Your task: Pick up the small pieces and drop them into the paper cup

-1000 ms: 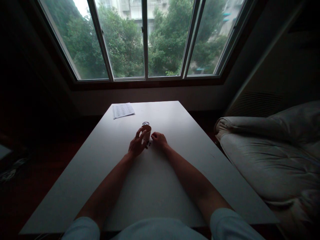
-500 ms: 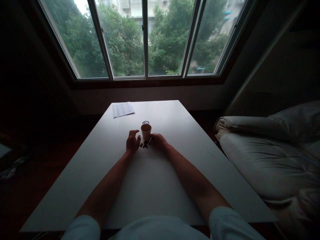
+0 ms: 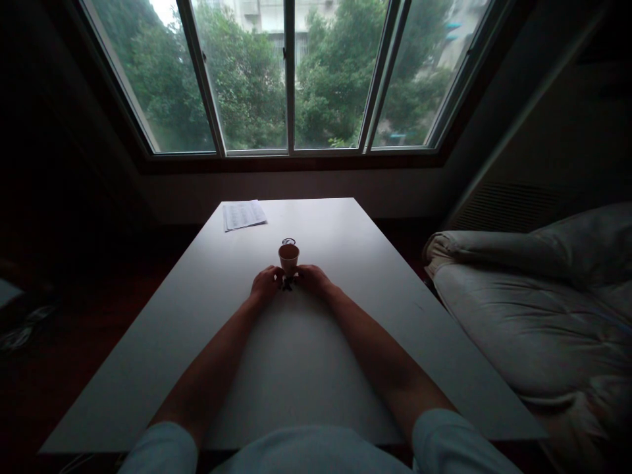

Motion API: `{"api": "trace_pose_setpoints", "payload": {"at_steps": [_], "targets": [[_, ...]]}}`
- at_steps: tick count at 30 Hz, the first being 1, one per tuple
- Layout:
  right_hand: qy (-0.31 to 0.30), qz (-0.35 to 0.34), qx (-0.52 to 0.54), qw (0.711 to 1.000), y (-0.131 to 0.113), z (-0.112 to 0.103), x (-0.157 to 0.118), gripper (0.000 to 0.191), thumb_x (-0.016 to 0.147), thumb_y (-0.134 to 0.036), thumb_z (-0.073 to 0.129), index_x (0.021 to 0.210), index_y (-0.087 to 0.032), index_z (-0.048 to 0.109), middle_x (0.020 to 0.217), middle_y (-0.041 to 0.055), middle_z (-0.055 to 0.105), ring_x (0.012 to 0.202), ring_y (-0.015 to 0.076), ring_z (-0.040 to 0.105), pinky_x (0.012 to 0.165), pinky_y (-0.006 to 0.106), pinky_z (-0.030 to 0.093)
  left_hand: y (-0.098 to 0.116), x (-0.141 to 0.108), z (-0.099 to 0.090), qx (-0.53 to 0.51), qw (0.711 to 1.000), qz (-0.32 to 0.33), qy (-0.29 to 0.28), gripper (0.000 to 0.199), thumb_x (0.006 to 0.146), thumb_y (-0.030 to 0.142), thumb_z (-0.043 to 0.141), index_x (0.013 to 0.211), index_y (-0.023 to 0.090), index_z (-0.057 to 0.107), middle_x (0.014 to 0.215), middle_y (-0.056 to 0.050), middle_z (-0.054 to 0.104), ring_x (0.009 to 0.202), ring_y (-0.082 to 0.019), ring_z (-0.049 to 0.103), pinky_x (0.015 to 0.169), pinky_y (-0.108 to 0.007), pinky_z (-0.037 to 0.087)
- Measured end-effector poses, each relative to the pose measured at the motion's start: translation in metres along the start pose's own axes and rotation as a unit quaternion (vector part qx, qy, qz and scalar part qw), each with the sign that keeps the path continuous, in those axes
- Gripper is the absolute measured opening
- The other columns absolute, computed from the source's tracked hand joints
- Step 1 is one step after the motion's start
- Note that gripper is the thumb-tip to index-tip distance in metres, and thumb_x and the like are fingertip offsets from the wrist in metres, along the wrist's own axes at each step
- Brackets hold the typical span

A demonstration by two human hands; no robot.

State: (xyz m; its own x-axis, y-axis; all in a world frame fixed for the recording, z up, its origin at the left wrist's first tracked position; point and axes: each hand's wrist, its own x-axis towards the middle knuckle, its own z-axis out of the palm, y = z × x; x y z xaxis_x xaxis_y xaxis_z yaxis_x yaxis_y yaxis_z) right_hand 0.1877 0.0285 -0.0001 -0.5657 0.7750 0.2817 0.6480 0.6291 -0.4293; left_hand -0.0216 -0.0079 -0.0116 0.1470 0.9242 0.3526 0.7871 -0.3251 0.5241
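Observation:
A small paper cup [image 3: 289, 262] stands upright on the white table, its open mouth facing up. Several small dark pieces [image 3: 287, 285] lie just in front of it, too small to name. Curled beside the cup's lower left and over the edge of the pieces is my left hand [image 3: 266, 283]; its fingers are drawn together, and what they pinch is hidden. My right hand [image 3: 315, 279] is closed at the cup's lower right side, fingertips against it. A round dark-rimmed thing [image 3: 289, 241] lies right behind the cup, partly covered by it.
Printed paper sheets [image 3: 244, 216] lie at the far left of the white table [image 3: 306, 375]. To the right stands a padded light sofa [image 3: 523, 316]. A wide window [image 3: 289, 85] is beyond the table, and some cables [image 3: 24, 329] are on the dark floor at left.
My left hand has come down and slightly right, from spread fingers beside the cup to curled fingers at the dark pieces. My right hand and the cup have hardly moved.

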Motion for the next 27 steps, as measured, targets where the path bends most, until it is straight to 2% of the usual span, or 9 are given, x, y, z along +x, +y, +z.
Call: {"api": "trace_pose_setpoints", "payload": {"at_steps": [7, 12, 16, 22, 27], "targets": [[-0.006, 0.032, 0.008, 0.999, -0.0041, -0.0006, -0.0005, 0.024, 0.085, -0.025, 0.062, 0.105, -0.028, 0.073, 0.095, 0.0014, 0.074, 0.080, 0.0171, 0.062, 0.073, 0.024, 0.042, 0.0092, -0.0041, -0.0030, 0.016, 0.998, 0.042, -0.042, 0.028, 0.086, 0.023, 0.059, 0.109, 0.032, 0.072, 0.094, -0.002, 0.068, 0.076, -0.017, 0.063, 0.068, -0.027, 0.045], [-0.005, 0.038, -0.017, 0.999, -0.0008, 0.0018, 0.0014, 0.025, 0.087, -0.024, 0.058, 0.107, -0.027, 0.073, 0.102, 0.0030, 0.074, 0.088, 0.0194, 0.063, 0.078, 0.026, 0.043, 0.0095, -0.0043, -0.0039, 0.039, 0.998, 0.019, -0.038, 0.020, 0.086, 0.027, 0.061, 0.101, 0.029, 0.073, 0.091, -0.003, 0.069, 0.077, -0.018, 0.063, 0.069, -0.028, 0.044], [0.000, 0.010, -0.033, 0.999, 0.0028, 0.0045, 0.0021, 0.025, 0.088, -0.022, 0.057, 0.106, -0.026, 0.073, 0.099, 0.0036, 0.074, 0.083, 0.0189, 0.064, 0.073, 0.026, 0.042, 0.0098, -0.0043, -0.0039, 0.044, 0.998, 0.017, -0.036, 0.015, 0.086, 0.026, 0.061, 0.096, 0.028, 0.072, 0.091, -0.003, 0.069, 0.076, -0.018, 0.062, 0.068, -0.028, 0.043], [-0.011, 0.021, -0.046, 0.999, 0.0000, 0.0018, 0.0004, 0.022, 0.088, -0.029, 0.059, 0.106, -0.026, 0.073, 0.089, 0.0027, 0.073, 0.077, 0.0165, 0.063, 0.068, 0.024, 0.038, 0.0103, -0.0041, -0.0034, 0.065, 0.997, -0.001, -0.034, 0.016, 0.086, 0.025, 0.060, 0.098, 0.026, 0.071, 0.095, -0.004, 0.068, 0.082, -0.018, 0.063, 0.070, -0.028, 0.044], [-0.039, 0.040, -0.082, 0.995, -0.0044, -0.0016, 0.0009, 0.025, 0.090, -0.034, 0.058, 0.109, -0.023, 0.070, 0.091, 0.0044, 0.073, 0.078, 0.0173, 0.063, 0.067, 0.024, 0.037, 0.0095, -0.0026, -0.0045, 0.080, 0.996, -0.034, -0.037, 0.021, 0.091, 0.024, 0.052, 0.101, 0.025, 0.070, 0.101, -0.004, 0.069, 0.087, -0.017, 0.063, 0.074, -0.027, 0.044]]}}
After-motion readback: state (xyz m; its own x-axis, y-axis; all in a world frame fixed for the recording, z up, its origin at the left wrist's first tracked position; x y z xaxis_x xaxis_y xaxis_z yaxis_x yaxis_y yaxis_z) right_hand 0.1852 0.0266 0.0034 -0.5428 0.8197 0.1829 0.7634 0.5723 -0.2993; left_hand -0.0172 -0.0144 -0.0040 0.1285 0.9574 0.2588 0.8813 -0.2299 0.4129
